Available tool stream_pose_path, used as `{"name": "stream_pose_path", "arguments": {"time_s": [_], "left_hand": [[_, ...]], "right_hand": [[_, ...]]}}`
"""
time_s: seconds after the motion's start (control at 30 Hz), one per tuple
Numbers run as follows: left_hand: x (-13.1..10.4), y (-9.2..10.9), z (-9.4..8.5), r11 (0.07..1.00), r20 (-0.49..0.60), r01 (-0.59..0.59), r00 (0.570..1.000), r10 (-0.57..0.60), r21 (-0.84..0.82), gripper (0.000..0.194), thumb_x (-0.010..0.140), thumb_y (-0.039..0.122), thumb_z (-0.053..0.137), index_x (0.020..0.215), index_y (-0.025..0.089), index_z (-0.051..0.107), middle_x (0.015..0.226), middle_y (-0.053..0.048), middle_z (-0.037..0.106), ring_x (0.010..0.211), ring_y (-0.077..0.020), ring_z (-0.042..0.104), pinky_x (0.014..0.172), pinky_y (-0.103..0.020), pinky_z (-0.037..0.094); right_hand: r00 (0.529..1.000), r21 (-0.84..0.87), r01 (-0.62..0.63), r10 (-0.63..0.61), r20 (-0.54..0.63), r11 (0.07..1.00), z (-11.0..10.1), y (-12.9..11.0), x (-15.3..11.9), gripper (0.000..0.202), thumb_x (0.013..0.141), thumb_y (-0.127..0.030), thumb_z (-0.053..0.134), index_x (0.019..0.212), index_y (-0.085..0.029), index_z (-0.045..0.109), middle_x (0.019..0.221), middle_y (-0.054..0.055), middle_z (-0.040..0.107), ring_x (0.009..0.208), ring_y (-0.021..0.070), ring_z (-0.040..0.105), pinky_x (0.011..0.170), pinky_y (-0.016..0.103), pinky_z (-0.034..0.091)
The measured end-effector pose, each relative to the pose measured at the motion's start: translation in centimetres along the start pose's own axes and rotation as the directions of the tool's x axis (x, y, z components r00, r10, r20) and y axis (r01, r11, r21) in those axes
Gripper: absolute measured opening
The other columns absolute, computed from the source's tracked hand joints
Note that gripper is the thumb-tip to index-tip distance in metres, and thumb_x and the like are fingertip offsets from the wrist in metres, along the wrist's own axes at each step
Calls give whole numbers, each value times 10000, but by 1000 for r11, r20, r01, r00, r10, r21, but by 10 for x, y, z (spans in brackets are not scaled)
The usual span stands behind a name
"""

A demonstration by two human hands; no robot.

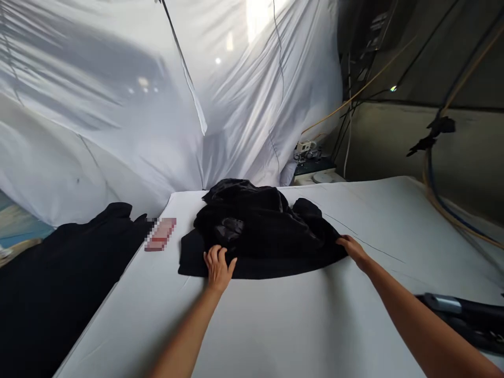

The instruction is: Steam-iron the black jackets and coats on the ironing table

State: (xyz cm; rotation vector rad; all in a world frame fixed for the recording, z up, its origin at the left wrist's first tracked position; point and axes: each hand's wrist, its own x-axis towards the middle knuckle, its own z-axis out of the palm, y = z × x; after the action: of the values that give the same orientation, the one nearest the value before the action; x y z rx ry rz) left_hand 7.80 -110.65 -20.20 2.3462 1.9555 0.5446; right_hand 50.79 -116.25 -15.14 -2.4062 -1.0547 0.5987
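A black garment (pixel 268 231) lies bunched on the white table (pixel 275 325), with folds piled toward its far side and a flatter strip along its near edge. My left hand (pixel 219 266) rests on the near left part of the garment, fingers spread, beside a shiny dark patch. At the right end of the cloth, my right hand (pixel 352 248) pinches the garment's edge between thumb and fingers.
More dark cloth (pixel 71 278) hangs over the table's left side. A blurred reddish item (pixel 160 234) lies near the left edge. At the right edge is a black object with a metallic part (pixel 444 303). White sheeting (pixel 236 105) hangs behind; cables (pixel 431 173) hang at right.
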Motion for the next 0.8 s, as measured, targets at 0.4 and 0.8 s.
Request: {"name": "stream_pose_path", "arguments": {"time_s": [0.4,0.8], "left_hand": [[-29,8,-28,981,331,-174,934,135,91,536,796,53,336,1233,327,484,1046,-46,551,1003,-187,449,937,-341,304],[-74,2,-58,994,356,-89,933,59,69,329,793,77,387,975,243,605,999,-43,565,992,-161,477,865,-262,359]], "right_hand": [[993,-315,-64,28,-115,947,-31,8,-66,447,849,-425,227,1208,-257,433,908,124,631,826,282,595,643,364,430],[985,-395,163,-126,118,904,-3,52,-67,437,763,-254,387,1177,-180,505,1087,151,558,966,271,559,777,363,430]]}}
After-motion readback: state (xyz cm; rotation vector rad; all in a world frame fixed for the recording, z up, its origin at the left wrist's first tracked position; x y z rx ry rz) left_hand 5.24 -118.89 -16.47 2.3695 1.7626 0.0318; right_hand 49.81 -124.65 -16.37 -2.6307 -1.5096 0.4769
